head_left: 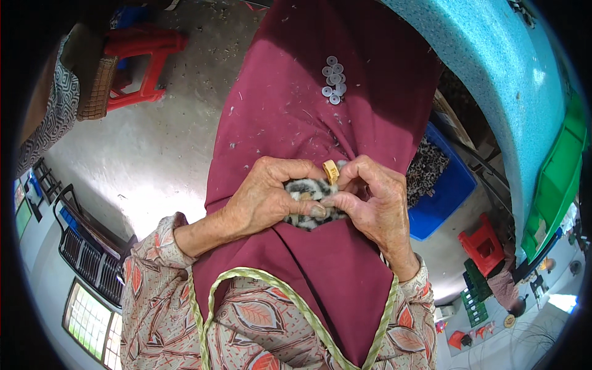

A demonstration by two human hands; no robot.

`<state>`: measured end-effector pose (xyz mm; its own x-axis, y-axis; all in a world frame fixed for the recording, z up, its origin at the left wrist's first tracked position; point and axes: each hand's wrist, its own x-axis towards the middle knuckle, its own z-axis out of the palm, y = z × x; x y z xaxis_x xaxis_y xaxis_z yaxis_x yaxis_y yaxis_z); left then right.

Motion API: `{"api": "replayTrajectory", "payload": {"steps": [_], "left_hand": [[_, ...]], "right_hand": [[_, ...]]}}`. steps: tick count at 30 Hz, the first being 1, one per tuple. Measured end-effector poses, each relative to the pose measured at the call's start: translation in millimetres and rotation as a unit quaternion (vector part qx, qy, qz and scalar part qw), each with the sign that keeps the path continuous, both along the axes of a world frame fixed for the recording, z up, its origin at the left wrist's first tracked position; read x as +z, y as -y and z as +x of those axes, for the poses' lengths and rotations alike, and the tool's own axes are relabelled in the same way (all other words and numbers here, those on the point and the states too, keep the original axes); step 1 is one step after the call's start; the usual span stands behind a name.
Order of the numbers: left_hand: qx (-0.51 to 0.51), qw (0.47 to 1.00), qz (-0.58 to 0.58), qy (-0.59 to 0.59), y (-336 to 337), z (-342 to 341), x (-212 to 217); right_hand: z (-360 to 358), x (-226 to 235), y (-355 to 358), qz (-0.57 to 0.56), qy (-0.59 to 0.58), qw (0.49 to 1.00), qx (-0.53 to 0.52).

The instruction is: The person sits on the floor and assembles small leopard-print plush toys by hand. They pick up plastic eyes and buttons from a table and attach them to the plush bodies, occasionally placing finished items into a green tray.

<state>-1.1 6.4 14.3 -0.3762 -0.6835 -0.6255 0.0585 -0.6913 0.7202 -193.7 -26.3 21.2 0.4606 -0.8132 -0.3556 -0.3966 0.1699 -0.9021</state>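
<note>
**Small plush piece pinched between two hands above a lap of loose discs**

The left hand (pixel 262 188) curves around the near and far edges of a black, white and tan plush piece (pixel 304 187), its thumb laid flat across the front. The right hand (pixel 376 194) is bent into a narrow pinch at the piece's right side, thumb tip next to the left thumb; how firmly it grips cannot be told. The plush piece sits low over the lap, between the hands, and a yellow tag (pixel 332 171) stands up from its far right edge, beside the right forefinger. Whether the tag is sewn on or merely tucked in is unclear.

Beneath is a maroon apron (pixel 265 111), strewn with pale fluff. Farther out on it lies a cluster of translucent white discs (pixel 335 79), well apart from the hands. To the right, leopard-print fabric (pixel 427 169) fills part of a blue tub (pixel 453 200), near a speckled turquoise counter (pixel 487 55) bearing a green tray (pixel 558 179). A red plastic stool (pixel 151 61) is at far left.

The likeliest mishap is at the knees: a shift of the legs could tighten the cloth and send the discs sliding. Pulling hard at the pinched edge might strain the fabric or bend the tag, and loose fluff could cling to the piece.
</note>
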Motion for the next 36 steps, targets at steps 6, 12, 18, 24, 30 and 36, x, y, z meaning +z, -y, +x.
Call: {"api": "replayTrajectory", "payload": {"steps": [6, 12, 18, 24, 30, 36], "left_hand": [[-0.02, 0.994, 0.066, -0.089, 2, 7, -8], [0.004, 0.992, 0.084, -0.097, 1, 8, -8], [-0.053, 0.993, -0.099, 0.038, -4, 3, 0], [-0.009, 0.89, -0.436, 0.133, -11, 5, -2], [-0.001, 0.764, -0.603, 0.23, -6, 19, 19], [-0.012, 0.793, -0.569, 0.219, -7, 24, 30]], "right_hand": [[-2, -3, 10, 0.03, 0.077, 0.995, 0.049], [-4, -8, 10, 0.081, 0.099, 0.99, 0.059], [-12, -18, 24, 0.104, 0.131, 0.981, 0.098], [-14, -15, 7, 0.072, 0.206, 0.973, 0.07], [4, 6, -16, -0.009, 0.28, 0.96, 0.008], [12, 13, -23, 0.049, 0.312, 0.948, 0.035]]}}
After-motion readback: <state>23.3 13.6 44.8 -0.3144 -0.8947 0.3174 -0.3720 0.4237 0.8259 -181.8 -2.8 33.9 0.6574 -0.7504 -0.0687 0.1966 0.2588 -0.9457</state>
